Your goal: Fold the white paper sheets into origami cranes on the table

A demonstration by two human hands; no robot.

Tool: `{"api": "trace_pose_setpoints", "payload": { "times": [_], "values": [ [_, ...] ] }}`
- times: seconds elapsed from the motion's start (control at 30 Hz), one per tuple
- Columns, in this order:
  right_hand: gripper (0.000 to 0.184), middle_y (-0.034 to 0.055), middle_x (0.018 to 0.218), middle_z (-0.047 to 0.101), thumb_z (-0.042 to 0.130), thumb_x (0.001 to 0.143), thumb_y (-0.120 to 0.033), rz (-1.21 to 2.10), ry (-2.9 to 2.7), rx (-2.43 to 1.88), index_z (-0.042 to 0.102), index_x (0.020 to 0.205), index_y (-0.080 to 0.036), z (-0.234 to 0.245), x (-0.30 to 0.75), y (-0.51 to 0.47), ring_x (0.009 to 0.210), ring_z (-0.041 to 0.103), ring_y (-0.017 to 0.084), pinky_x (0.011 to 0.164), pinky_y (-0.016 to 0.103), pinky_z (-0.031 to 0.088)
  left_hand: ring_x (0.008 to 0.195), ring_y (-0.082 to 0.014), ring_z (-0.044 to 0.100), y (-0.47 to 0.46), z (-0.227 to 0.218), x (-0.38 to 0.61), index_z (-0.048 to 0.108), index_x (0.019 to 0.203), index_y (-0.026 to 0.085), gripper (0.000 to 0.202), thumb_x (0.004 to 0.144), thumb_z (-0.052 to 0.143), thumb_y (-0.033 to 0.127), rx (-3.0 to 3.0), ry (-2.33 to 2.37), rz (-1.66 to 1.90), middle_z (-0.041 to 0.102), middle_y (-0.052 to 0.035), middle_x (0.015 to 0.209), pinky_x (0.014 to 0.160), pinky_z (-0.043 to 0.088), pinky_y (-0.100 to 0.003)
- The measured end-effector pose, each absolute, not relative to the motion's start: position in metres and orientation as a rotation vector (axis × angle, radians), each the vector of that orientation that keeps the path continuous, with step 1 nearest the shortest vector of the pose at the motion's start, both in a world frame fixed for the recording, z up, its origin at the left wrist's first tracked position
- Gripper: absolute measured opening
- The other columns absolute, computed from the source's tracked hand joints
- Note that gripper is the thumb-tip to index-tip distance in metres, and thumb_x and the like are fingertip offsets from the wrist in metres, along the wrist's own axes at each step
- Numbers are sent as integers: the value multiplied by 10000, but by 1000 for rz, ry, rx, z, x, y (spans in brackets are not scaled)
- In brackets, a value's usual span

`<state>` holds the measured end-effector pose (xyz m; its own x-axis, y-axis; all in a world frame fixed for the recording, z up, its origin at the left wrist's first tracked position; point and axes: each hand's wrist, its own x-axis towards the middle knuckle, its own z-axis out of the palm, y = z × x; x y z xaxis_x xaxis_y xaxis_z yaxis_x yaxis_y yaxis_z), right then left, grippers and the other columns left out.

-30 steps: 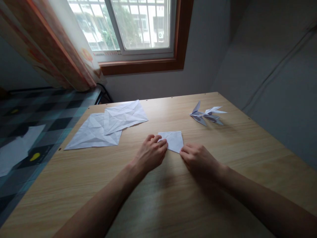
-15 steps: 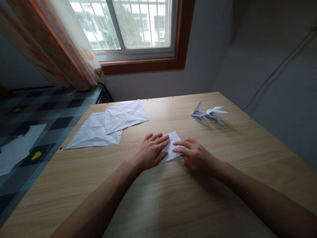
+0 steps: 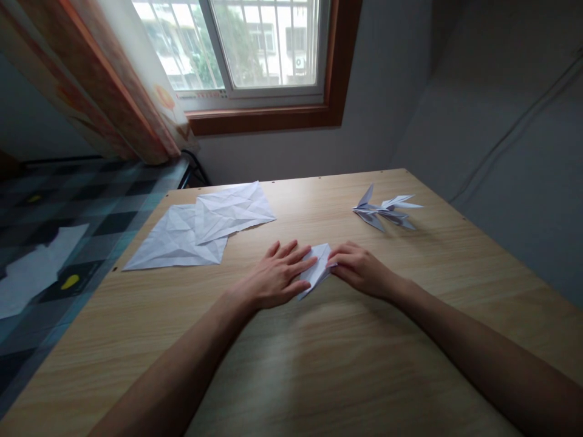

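A small folded sheet of white paper (image 3: 317, 262) lies on the wooden table in front of me. My left hand (image 3: 280, 276) rests flat with spread fingers, its fingertips pressing the paper's left part down. At the right side, my right hand (image 3: 362, 268) pinches the paper's edge between thumb and fingers, and that edge is lifted a little. Beyond the right hand sits a folded paper figure (image 3: 380, 209) with several pointed flaps. The underside of the folded paper is hidden.
Two creased white sheets (image 3: 234, 212) overlap at the table's far left. The wooden table (image 3: 291, 376) spans the view. To the left, a checked cloth (image 3: 118, 230) carries more white paper (image 3: 31, 273). A window (image 3: 268, 45) and a curtain (image 3: 113, 79) are behind.
My right hand has gone from lying on the paper to pinching its right edge, which has risen. My left hand stays on the paper with its fingers spread slightly wider.
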<state>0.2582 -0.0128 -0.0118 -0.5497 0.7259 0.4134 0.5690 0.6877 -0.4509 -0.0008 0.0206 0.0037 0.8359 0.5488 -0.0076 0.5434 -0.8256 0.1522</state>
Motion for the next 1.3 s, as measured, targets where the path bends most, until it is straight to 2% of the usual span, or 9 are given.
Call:
{"api": "trace_pose_setpoints", "payload": {
  "times": [0.1, 0.23, 0.4, 0.5, 0.73, 0.93, 1.1, 1.2, 1.3],
  "values": [
    [84, 71, 888, 658, 594, 907, -206, 333, -2279, -1165, 659, 866, -173, -11, 249, -9, 885, 584, 210, 819, 350, 489, 1445, -352, 274, 21, 2, -1, 363, 1480, 333, 561, 967, 392, 558, 2863, 861, 71, 344, -63, 1564, 1128, 210, -602],
    [107, 75, 919, 651, 643, 864, -198, 182, -2239, -1277, 646, 968, -172, -14, 242, -11, 879, 573, 224, 802, 361, 493, 1443, -381, 267, 20, 2, 0, 354, 1488, 312, 693, 891, 481, 641, 2856, 860, 89, 325, -84, 1571, 1128, 201, -616],
    [158, 118, 957, 700, 523, 925, -133, -143, -2422, -1099, 679, 925, -158, -15, 233, -31, 917, 619, 250, 839, 404, 517, 1447, -389, 251, 18, 2, 2, 351, 1492, 286, 748, 865, 503, 665, 2841, 892, 64, 318, -86, 1574, 1137, 187, -613],
    [245, 129, 985, 730, 449, 944, -102, -186, -2531, -891, 692, 953, -138, -13, 224, -45, 921, 663, 227, 834, 354, 550, 1452, -387, 237, 19, 2, 2, 357, 1489, 281, 752, 866, 480, 685, 2839, 890, 52, 306, -84, 1580, 1139, 176, -610],
    [303, 153, 1170, 709, 493, 873, -46, -73, -2507, -904, 692, 1097, -86, -18, 241, -43, 1108, 666, 241, 960, 342, 543, 1455, -371, 235, 20, -1, 1, 332, 1498, 291, 787, 850, 484, 710, 2855, 886, 76, 320, -87, 1574, 1149, 165, -584],
    [340, 141, 1212, 689, 490, 870, -59, 95, -2357, -1115, 681, 1138, -145, -24, 255, -30, 1154, 633, 265, 1003, 426, 513, 1462, -375, 217, 21, -1, 1, 300, 1510, 304, 823, 836, 452, 751, 2827, 904, 19, 294, -68, 1587, 1159, 143, -584],
    [587, 120, 1104, 698, 546, 800, -71, 303, -2136, -1086, 482, 1378, -158, -17, 246, -32, 1006, 644, 252, 915, 436, 528, 1444, -364, 266, 20, 0, 2, 224, 1532, 222, 964, 790, 510, 768, 2806, 945, 74, 377, -140, 1538, 1161, 168, -553],
    [400, 71, 923, 699, 580, 809, -92, 365, -2207, -1004, 625, 1194, -190, -15, 248, -34, 866, 648, 217, 820, 373, 538, 1425, -357, 306, 21, -2, 2, 150, 1541, 182, 1087, 737, 543, 798, 2789, 947, 148, 382, -180, 1524, 1158, 187, -532],
    [126, 85, 980, 694, 692, 820, -245, 363, -2368, -899, 703, 935, -194, -15, 254, -35, 907, 659, 222, 819, 348, 534, 1383, -358, 368, 22, -4, 2, 97, 1543, 167, 1187, 678, 585, 817, 2776, 927, 270, 424, -204, 1477, 1145, 215, -536]
  ]
}}
